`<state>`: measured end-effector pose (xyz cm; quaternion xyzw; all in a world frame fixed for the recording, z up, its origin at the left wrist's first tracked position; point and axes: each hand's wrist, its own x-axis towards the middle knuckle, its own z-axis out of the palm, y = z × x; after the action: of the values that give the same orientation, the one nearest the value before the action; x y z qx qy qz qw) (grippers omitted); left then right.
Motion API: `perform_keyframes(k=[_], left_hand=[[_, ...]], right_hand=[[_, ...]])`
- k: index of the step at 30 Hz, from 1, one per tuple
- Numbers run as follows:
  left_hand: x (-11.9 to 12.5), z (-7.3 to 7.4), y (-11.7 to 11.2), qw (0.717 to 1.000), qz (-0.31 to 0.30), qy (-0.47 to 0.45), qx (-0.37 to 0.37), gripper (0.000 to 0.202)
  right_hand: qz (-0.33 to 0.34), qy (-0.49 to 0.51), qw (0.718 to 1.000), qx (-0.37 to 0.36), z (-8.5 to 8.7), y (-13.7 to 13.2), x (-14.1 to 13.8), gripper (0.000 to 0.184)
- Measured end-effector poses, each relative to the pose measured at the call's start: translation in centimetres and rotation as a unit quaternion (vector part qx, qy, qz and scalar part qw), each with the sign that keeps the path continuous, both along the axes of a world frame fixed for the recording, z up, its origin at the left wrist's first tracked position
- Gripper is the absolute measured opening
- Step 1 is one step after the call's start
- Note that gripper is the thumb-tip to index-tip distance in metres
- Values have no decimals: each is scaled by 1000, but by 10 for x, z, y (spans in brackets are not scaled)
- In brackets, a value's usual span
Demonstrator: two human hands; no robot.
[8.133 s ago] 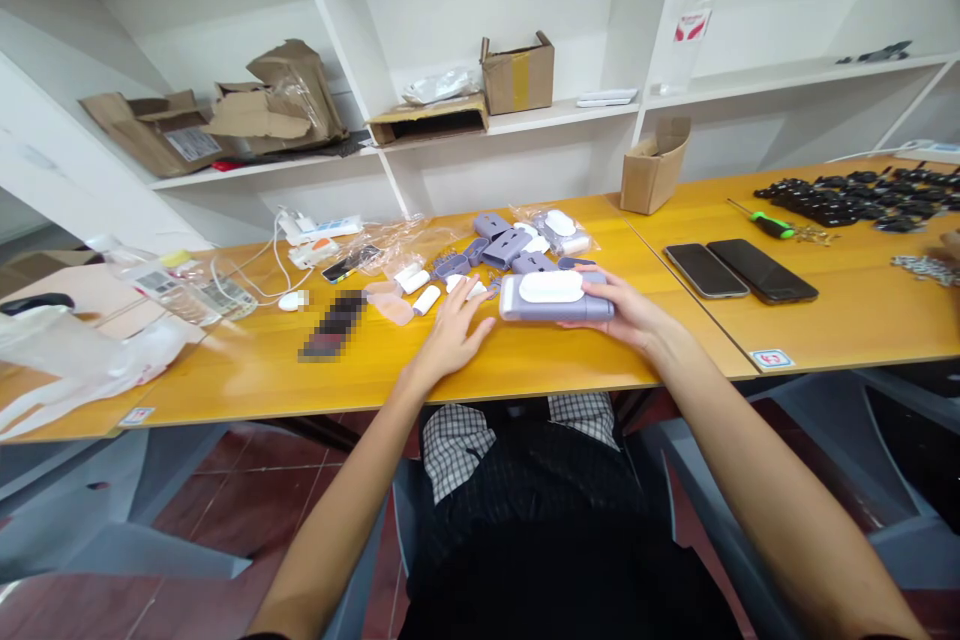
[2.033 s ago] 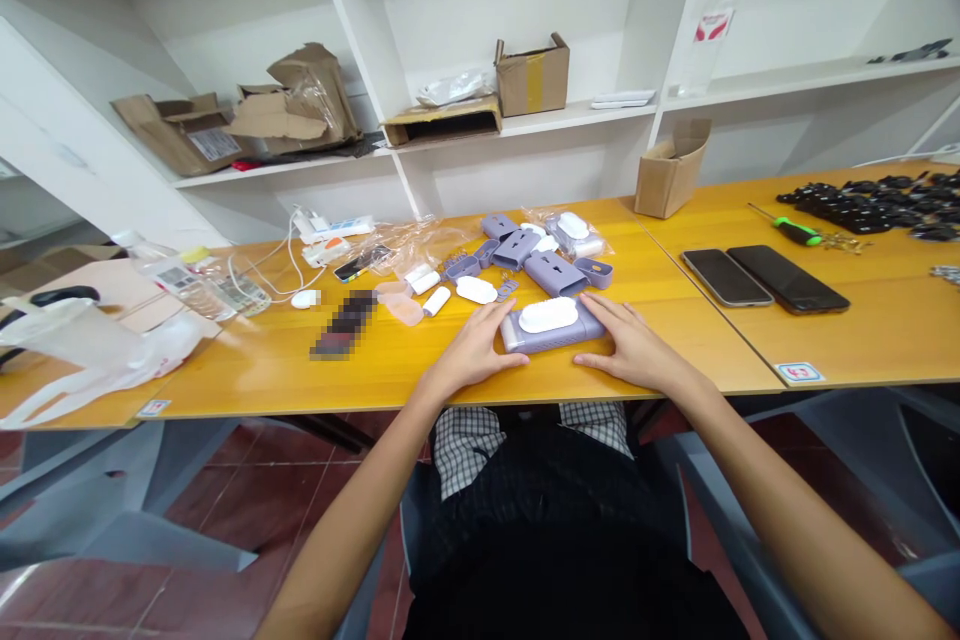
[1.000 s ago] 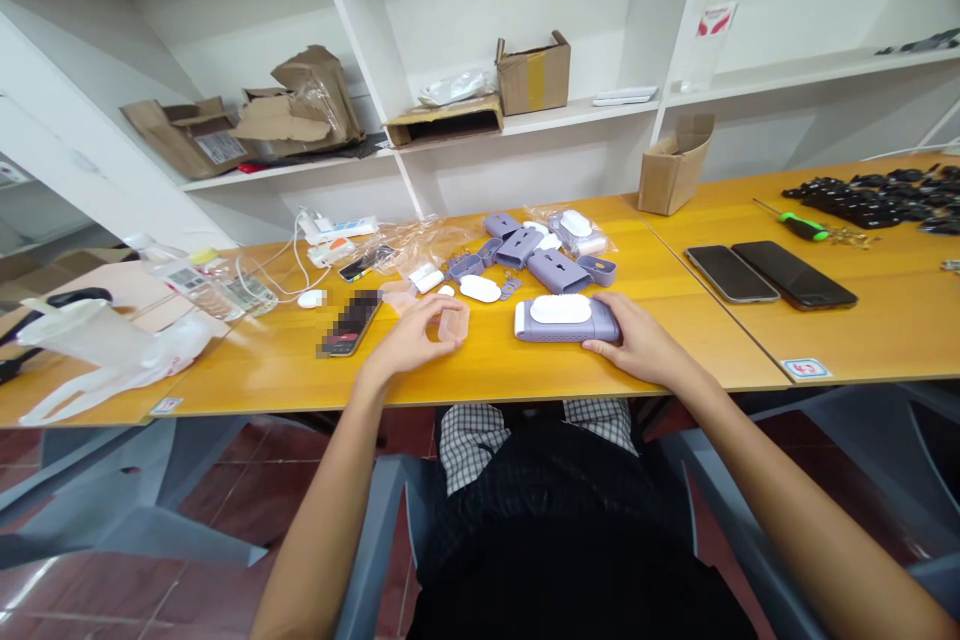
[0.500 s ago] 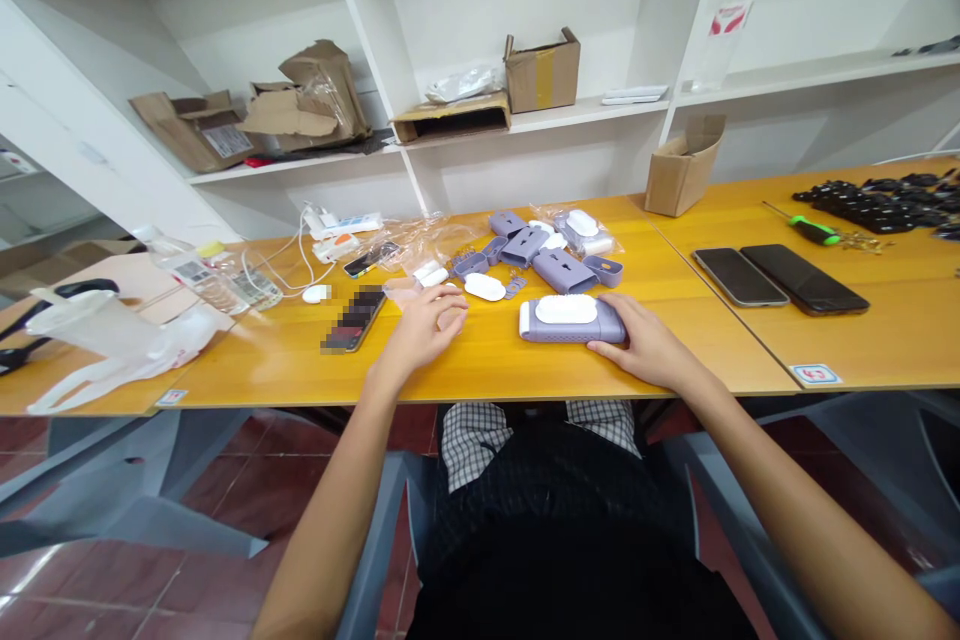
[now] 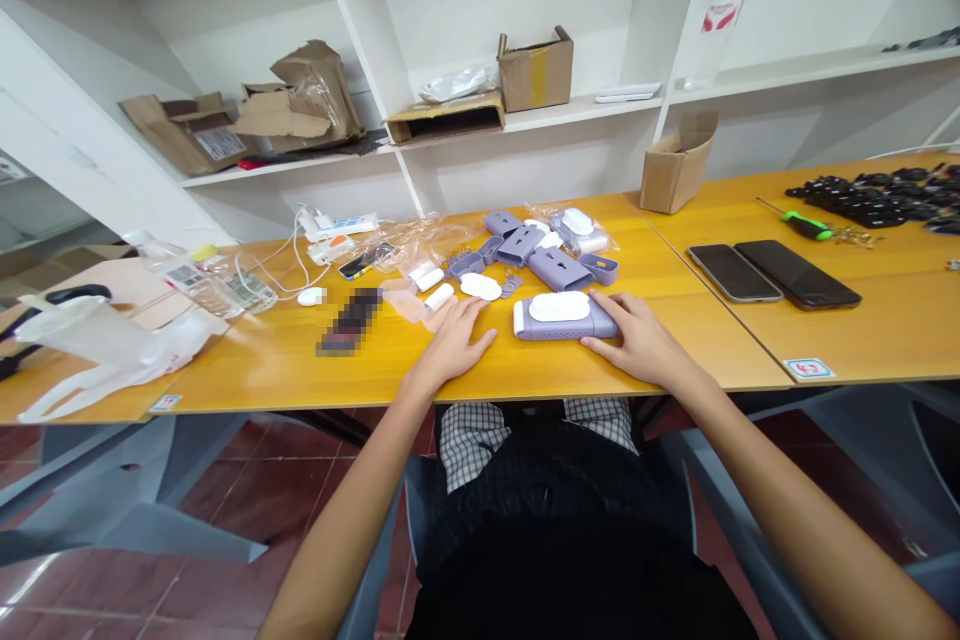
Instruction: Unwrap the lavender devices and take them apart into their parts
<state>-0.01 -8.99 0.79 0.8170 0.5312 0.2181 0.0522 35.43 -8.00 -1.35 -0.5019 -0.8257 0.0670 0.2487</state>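
Observation:
On the table in front of me lies a purple case (image 5: 600, 324) with a white end and a white oval bristled piece (image 5: 559, 307) on its upper side. My right hand (image 5: 637, 338) grips its right end, thumb along the near side and fingers behind. My left hand (image 5: 453, 344) rests over the tabletop to the left of the case, fingers apart and holding nothing. Just beyond its fingertips are a white oval piece (image 5: 481, 287) and a white roll-shaped piece (image 5: 439, 297). Behind them sit several purple shells (image 5: 559, 269) and a purple ring-shaped cap (image 5: 598, 268).
Two dark phones (image 5: 796, 274) and a green-handled screwdriver (image 5: 807, 226) lie to the right. A small cardboard box (image 5: 677, 163) stands at the back. To the left are a blurred-out phone (image 5: 349, 322), a power strip (image 5: 342, 227), cables, plastic bottles (image 5: 199, 278) and a white bag (image 5: 112, 360).
My left hand has moved right, away from the white roll-shaped pieces and closer to the purple case. My right hand keeps its hold on the case. The view has shifted slightly.

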Motion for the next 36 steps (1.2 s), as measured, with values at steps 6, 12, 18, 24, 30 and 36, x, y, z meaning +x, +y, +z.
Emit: perform_keyframes(k=[6, 12, 18, 24, 30, 36], left_hand=[[-1, 0, 2, 999, 23, -46, -10, 51], [-1, -8, 3, 1000, 4, -22, -18, 48], [5, -10, 2, 997, 19, 59, -47, 53], [8, -5, 0, 993, 18, 91, -76, 58], [8, -5, 1, 992, 12, 95, -86, 59], [8, -5, 0, 992, 13, 91, -84, 58]], right_hand=[[-2, -21, 1000, 12, 2, 0, -2, 78], [10, -2, 1000, 8, -6, 4, 2, 86], [1, -8, 1000, 2, -16, 10, 11, 77], [-92, -139, 986, -10, -13, 6, -3, 61], [-94, -172, 980, -42, -7, 4, -5, 61], [-93, -172, 980, -45, -6, 4, -4, 61]])
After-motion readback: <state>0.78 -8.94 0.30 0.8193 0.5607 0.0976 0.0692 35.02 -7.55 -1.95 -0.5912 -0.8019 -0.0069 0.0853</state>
